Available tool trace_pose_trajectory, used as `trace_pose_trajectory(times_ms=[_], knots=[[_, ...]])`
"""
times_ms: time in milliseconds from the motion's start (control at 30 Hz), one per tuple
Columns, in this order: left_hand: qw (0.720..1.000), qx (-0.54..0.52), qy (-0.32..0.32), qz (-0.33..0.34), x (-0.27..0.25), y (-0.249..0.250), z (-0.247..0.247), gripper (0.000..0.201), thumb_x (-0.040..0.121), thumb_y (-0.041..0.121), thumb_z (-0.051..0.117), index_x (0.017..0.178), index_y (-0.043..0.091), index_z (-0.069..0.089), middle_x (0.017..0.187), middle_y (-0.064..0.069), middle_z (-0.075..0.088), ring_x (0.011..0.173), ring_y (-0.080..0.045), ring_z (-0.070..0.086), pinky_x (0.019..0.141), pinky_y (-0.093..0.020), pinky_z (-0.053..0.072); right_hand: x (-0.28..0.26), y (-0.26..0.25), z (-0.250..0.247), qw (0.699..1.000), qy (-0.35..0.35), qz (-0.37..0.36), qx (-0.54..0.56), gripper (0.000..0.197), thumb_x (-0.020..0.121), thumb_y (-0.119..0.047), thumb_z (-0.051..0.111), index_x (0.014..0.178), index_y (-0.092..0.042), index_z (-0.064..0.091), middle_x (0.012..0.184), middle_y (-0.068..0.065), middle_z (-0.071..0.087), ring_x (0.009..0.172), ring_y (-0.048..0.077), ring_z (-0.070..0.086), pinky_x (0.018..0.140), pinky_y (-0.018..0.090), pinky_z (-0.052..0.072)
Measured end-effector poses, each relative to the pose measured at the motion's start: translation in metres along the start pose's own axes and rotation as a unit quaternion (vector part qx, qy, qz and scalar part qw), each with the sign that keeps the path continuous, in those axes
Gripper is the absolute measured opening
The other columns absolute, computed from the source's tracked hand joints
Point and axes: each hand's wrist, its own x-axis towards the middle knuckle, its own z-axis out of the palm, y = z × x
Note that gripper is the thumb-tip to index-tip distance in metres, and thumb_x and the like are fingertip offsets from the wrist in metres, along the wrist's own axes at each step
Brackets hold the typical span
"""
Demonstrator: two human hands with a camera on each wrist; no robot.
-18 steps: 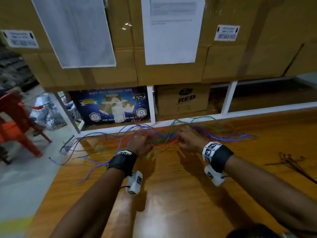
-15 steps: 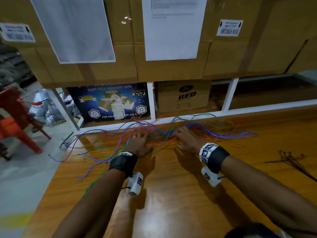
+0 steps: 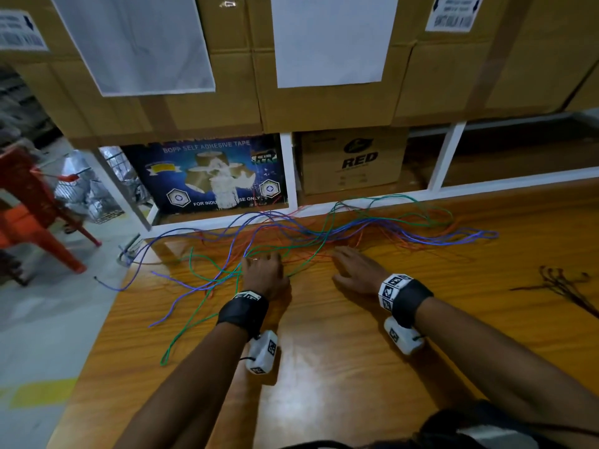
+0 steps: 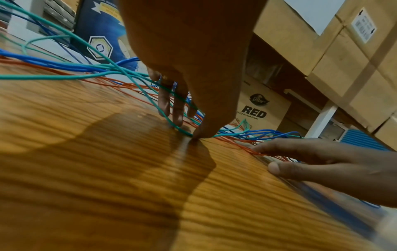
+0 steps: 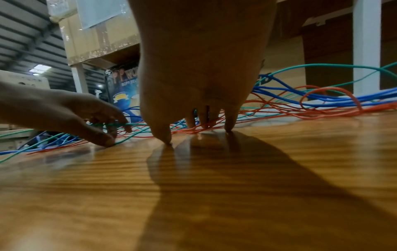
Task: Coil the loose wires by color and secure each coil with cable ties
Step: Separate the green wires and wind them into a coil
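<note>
A tangle of loose wires (image 3: 324, 234) in blue, green and orange spreads over the far part of the wooden table (image 3: 324, 377). My left hand (image 3: 257, 260) rests on the tangle's near edge. In the left wrist view its straight fingers (image 4: 178, 112) reach down among green and orange strands while the thumb presses a green wire (image 4: 150, 95) to the wood. My right hand (image 3: 345, 256) lies beside it, fingers straight, and its fingertips (image 5: 206, 124) touch orange wires (image 5: 279, 112). A dark bundle of cable ties (image 3: 564, 286) lies at the far right, away from both hands.
A white shelf frame (image 3: 288, 170) runs along the table's far edge, holding a blue tape box (image 3: 207, 173) and a "RED" carton (image 3: 353, 160), with stacked cartons (image 3: 324, 102) above. Wire ends hang off the table's left edge over the floor; a red chair (image 3: 29, 202) stands there.
Both hands have uncurled from loose fists into spread fingers on the wires. The tangle has shifted toward me and to the left, and a green wire trails further down the left side.
</note>
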Motion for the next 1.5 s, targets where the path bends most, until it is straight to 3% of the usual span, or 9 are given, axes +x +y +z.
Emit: trace_pose_trajectory(times_ms=[300, 533, 633, 733, 867, 967, 1167, 1367, 1500], knots=[[0.975, -0.205, -0.046, 0.072, -0.010, 0.001, -0.004, 0.049, 0.075, 0.061, 0.065, 0.106, 0.023, 0.068, 0.084, -0.001, 0.070, 0.088, -0.026, 0.067, 0.074, -0.035, 0.051, 0.007, 0.009, -0.003, 0.997, -0.007, 0.040, 0.060, 0.064, 0.096, -0.030, 0.064, 0.152, -0.011, 0.040, 0.163, 0.012, 0.032, 0.151, 0.029, 0.031, 0.120, 0.037, 0.030], [0.926, -0.344, 0.036, 0.154, -0.025, 0.025, -0.036, 0.041, 0.098, 0.058, 0.048, 0.103, 0.024, 0.070, 0.066, 0.002, 0.063, 0.061, -0.014, 0.057, 0.059, -0.037, 0.040, 0.007, -0.014, -0.009, 0.962, 0.146, 0.073, 0.219, 0.037, 0.101, -0.018, 0.052, 0.137, -0.015, 0.057, 0.133, 0.013, 0.059, 0.120, 0.026, 0.055, 0.101, 0.039, 0.046], [0.907, -0.364, 0.065, 0.200, -0.031, 0.037, -0.059, 0.028, 0.098, 0.045, 0.049, 0.106, 0.025, 0.067, 0.066, 0.005, 0.057, 0.059, -0.008, 0.049, 0.058, -0.038, 0.038, 0.001, -0.044, -0.032, 0.815, 0.099, 0.161, 0.548, 0.038, 0.111, -0.041, 0.035, 0.131, -0.015, 0.056, 0.123, 0.021, 0.067, 0.096, 0.025, 0.065, 0.077, 0.035, 0.051], [0.890, -0.372, 0.062, 0.256, -0.040, 0.052, -0.079, 0.030, 0.102, 0.042, 0.047, 0.114, 0.021, 0.065, 0.075, 0.007, 0.062, 0.063, -0.004, 0.051, 0.062, -0.037, 0.042, -0.006, -0.060, -0.057, 0.644, 0.015, 0.165, 0.747, 0.064, 0.105, -0.064, 0.023, 0.137, -0.016, 0.050, 0.116, 0.015, 0.068, 0.098, 0.030, 0.068, 0.081, 0.043, 0.055], [0.845, -0.457, 0.008, 0.276, -0.053, 0.065, -0.093, 0.019, 0.105, 0.037, 0.047, 0.093, 0.029, 0.060, 0.063, 0.010, 0.049, 0.057, -0.011, 0.050, 0.058, -0.037, 0.041, 0.004, -0.056, -0.094, 0.483, 0.076, 0.151, 0.859, 0.051, 0.108, -0.047, 0.037, 0.125, -0.002, 0.054, 0.093, 0.021, 0.075, 0.071, 0.025, 0.072, 0.060, 0.033, 0.057], [0.816, -0.523, -0.065, 0.238, -0.056, 0.060, -0.101, 0.030, 0.106, 0.037, 0.050, 0.076, 0.033, 0.054, 0.069, 0.004, 0.034, 0.060, -0.015, 0.038, 0.059, -0.034, 0.035, 0.012, -0.046, -0.116, 0.531, 0.077, 0.185, 0.824, 0.008, 0.106, -0.010, 0.041, 0.102, -0.008, 0.048, 0.067, 0.008, 0.071, 0.040, 0.005, 0.048, 0.037, 0.015, 0.039], [0.876, -0.433, -0.059, 0.204, -0.057, 0.027, -0.093, 0.034, 0.096, 0.042, 0.062, 0.072, 0.018, 0.067, 0.055, 0.011, 0.036, 0.053, -0.009, 0.031, 0.052, -0.030, 0.022, -0.005, 0.000, -0.147, 0.662, 0.156, 0.203, 0.704, 0.035, 0.110, -0.032, 0.040, 0.097, -0.008, 0.062, 0.055, -0.003, 0.046, 0.036, 0.003, 0.026, 0.033, 0.016, 0.020], [0.778, -0.617, -0.064, 0.094, -0.063, -0.003, -0.095, 0.028, 0.097, 0.031, 0.061, 0.077, 0.012, 0.066, 0.052, 0.004, 0.030, 0.045, -0.010, 0.026, 0.044, -0.021, 0.022, -0.014, 0.029, -0.157, 0.577, 0.193, 0.196, 0.769, 0.046, 0.103, -0.035, 0.056, 0.063, -0.021, 0.039, 0.049, -0.006, 0.036, 0.040, 0.008, 0.035, 0.043, 0.019, 0.038], [0.641, -0.767, -0.025, 0.029, -0.057, -0.015, -0.104, 0.026, 0.097, 0.026, 0.058, 0.078, 0.010, 0.064, 0.050, 0.010, 0.020, 0.040, -0.004, 0.016, 0.043, -0.021, 0.008, -0.016, 0.030, -0.168, 0.524, 0.134, 0.226, 0.810, 0.022, 0.107, -0.025, 0.049, 0.101, -0.006, 0.059, 0.046, -0.007, 0.048, 0.032, 0.002, 0.038, 0.039, 0.014, 0.042]])
